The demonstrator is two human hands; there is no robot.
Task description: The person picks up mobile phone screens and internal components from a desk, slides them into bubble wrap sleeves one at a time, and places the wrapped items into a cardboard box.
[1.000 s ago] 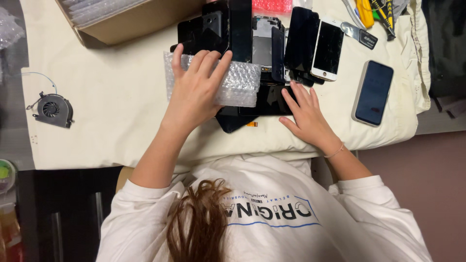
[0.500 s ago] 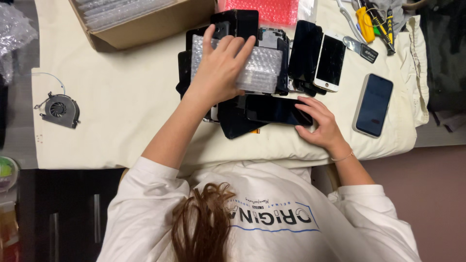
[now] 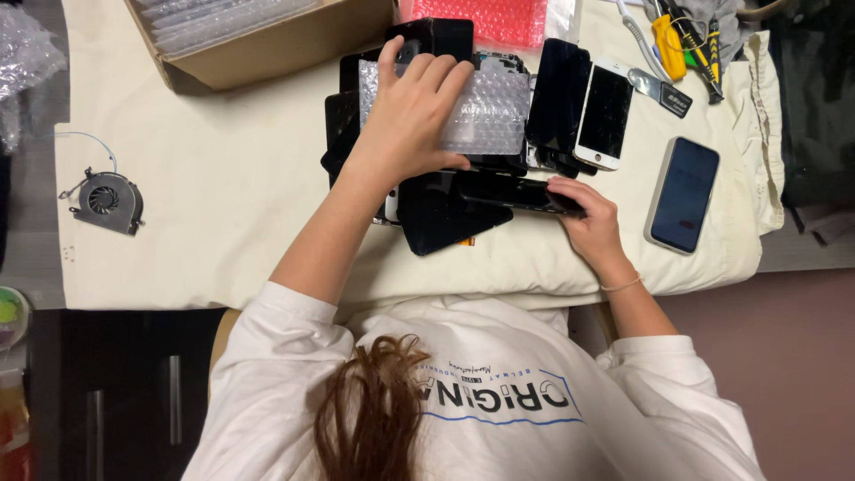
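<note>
My left hand (image 3: 414, 111) lies flat on the bubble wrap (image 3: 490, 111); just below it, my right hand (image 3: 583, 214) pinches a black phone screen (image 3: 512, 191), which needs wrapping.

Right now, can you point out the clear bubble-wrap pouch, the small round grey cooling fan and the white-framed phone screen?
clear bubble-wrap pouch (image 3: 494, 111): head view, its bare right half.
small round grey cooling fan (image 3: 104, 199): head view, the hub.
white-framed phone screen (image 3: 605, 114): head view, middle of the dark glass.
</note>
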